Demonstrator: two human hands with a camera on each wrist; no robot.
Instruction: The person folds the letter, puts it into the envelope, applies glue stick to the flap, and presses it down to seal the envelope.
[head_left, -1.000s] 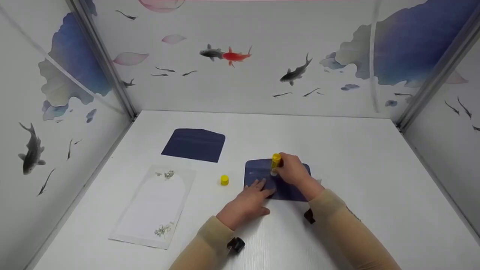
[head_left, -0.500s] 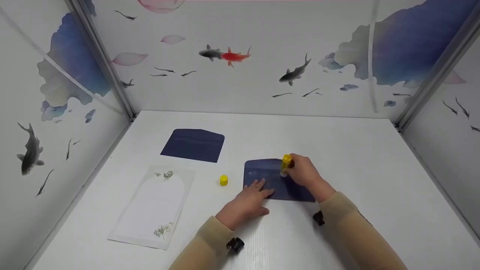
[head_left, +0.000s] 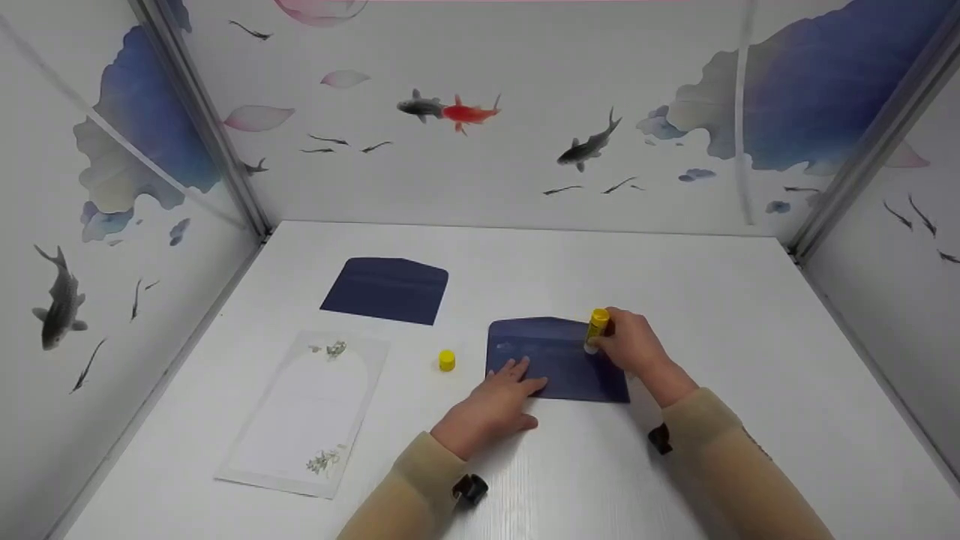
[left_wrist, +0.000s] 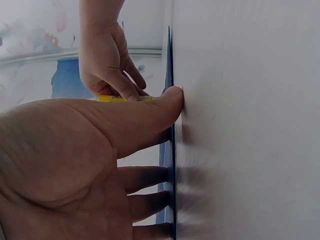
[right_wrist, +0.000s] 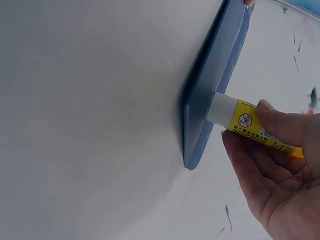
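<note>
My right hand (head_left: 634,345) pinches a yellow glue stick (head_left: 596,330) between thumb and fingers. In the right wrist view the glue stick (right_wrist: 250,122) has its white end right at the surface of a dark blue envelope (right_wrist: 210,80), by the flap. The envelope (head_left: 562,356) lies flat in the middle of the table, flap toward the back. My left hand (head_left: 491,409) rests with spread, straight fingers on its lower left part. In the left wrist view those fingers (left_wrist: 147,177) press against the envelope (left_wrist: 171,150). A yellow cap (head_left: 447,361) stands left of the envelope.
A second dark blue envelope (head_left: 386,291) lies at the back left of the white table (head_left: 675,277). Nearer, on the left, is a pale sheet with printed flowers (head_left: 304,416). White panels (head_left: 495,180) with painted fish stand round the back and sides.
My right hand has moved right with the glue stick, along the envelope's upper part toward its right edge. The left hand has stayed in place.
</note>
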